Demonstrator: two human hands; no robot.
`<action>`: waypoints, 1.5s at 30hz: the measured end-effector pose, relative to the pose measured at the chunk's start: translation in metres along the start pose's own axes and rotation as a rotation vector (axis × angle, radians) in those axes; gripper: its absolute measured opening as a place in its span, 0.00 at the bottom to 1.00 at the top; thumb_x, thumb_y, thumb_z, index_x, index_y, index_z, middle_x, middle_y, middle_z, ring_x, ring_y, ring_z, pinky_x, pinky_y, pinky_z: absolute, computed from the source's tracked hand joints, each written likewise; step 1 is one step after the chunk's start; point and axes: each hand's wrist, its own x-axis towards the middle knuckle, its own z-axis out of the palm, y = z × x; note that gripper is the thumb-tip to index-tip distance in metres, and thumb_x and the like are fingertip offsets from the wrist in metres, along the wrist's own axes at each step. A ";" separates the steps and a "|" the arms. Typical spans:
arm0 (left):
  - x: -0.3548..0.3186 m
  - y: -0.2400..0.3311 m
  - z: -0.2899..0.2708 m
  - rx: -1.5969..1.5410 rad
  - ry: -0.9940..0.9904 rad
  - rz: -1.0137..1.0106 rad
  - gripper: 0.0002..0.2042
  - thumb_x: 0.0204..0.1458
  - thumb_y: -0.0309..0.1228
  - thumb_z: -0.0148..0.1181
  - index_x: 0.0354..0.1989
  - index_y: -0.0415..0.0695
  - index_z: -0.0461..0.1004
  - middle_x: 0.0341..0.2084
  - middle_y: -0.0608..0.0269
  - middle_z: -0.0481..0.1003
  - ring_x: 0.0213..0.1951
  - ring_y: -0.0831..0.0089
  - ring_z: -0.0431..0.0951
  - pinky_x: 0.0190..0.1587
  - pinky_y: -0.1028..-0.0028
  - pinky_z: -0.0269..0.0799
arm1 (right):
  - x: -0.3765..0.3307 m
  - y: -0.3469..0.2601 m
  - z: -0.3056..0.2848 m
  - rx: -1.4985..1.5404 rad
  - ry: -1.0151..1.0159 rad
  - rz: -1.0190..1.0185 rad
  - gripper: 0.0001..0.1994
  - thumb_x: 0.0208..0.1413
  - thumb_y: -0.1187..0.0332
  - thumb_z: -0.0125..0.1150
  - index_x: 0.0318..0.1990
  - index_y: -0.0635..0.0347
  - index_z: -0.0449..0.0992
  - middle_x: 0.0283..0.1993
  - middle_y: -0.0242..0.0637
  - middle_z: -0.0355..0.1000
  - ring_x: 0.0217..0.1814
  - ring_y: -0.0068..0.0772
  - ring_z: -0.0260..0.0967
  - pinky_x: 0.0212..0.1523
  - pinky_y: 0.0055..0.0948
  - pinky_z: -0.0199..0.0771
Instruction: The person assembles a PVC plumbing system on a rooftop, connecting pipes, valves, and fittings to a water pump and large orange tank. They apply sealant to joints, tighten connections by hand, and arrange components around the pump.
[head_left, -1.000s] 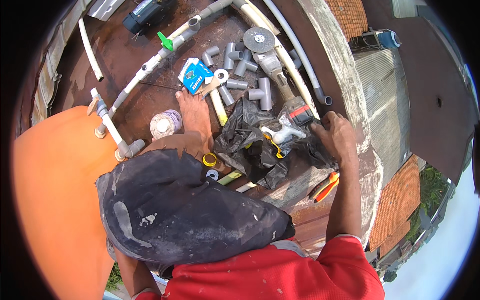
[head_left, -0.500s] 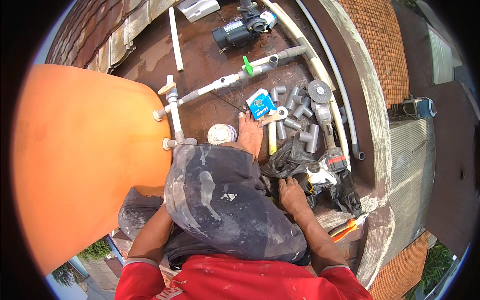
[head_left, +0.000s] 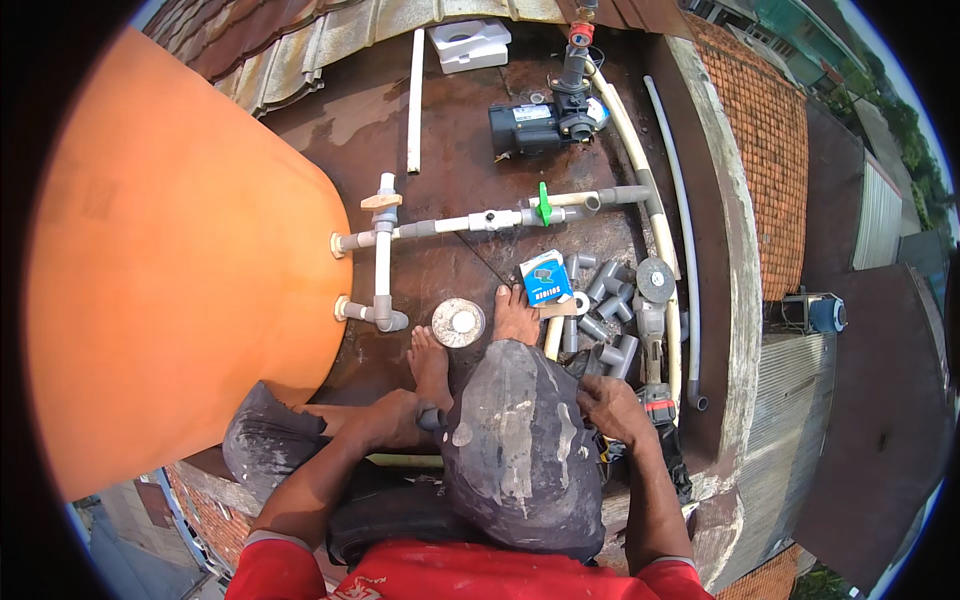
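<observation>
Beside my raised knee, my left hand (head_left: 395,416) is closed around a short grey pipe fitting (head_left: 431,416), with its open end pointing right. My right hand (head_left: 614,407) is on the other side of the knee, fingers curled in by the black plastic bag (head_left: 672,462); what they pinch, if anything, is hidden. Several grey pipe fittings (head_left: 597,328) lie just beyond it, near an angle grinder (head_left: 651,325) with a round disc. A round white-topped can (head_left: 459,322) stands between my bare feet.
An orange tank (head_left: 190,270) fills the left, joined to white and grey pipework (head_left: 440,227) with a green-handled valve (head_left: 543,205). A black pump (head_left: 540,125), blue box (head_left: 545,278) and white foam block (head_left: 470,45) lie beyond. A low wall (head_left: 735,250) edges the right.
My view has tilted up and shifted. My left hand has come into sight from behind my leg with the grey fitting. My right hand has drawn back from deeper in the black bag.
</observation>
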 end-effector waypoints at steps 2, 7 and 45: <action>0.007 0.020 -0.014 0.008 -0.039 -0.142 0.16 0.52 0.34 0.79 0.45 0.40 0.86 0.33 0.50 0.87 0.35 0.58 0.87 0.44 0.59 0.82 | 0.049 0.000 -0.051 0.087 0.216 0.071 0.17 0.68 0.58 0.67 0.44 0.68 0.83 0.37 0.61 0.82 0.44 0.64 0.83 0.48 0.54 0.80; 0.014 0.042 -0.038 -0.077 0.036 -0.022 0.14 0.54 0.41 0.77 0.38 0.42 0.85 0.32 0.45 0.86 0.38 0.45 0.89 0.46 0.54 0.84 | 0.171 -0.013 -0.144 0.251 0.458 -0.038 0.12 0.68 0.65 0.70 0.43 0.69 0.82 0.36 0.45 0.84 0.37 0.38 0.84 0.39 0.41 0.82; 0.048 0.048 -0.052 0.014 -0.005 -0.072 0.12 0.49 0.29 0.68 0.39 0.34 0.86 0.39 0.35 0.86 0.46 0.38 0.87 0.54 0.50 0.82 | 0.157 0.080 -0.030 0.335 0.324 0.586 0.40 0.72 0.41 0.66 0.74 0.71 0.71 0.67 0.54 0.78 0.58 0.42 0.85 0.55 0.40 0.87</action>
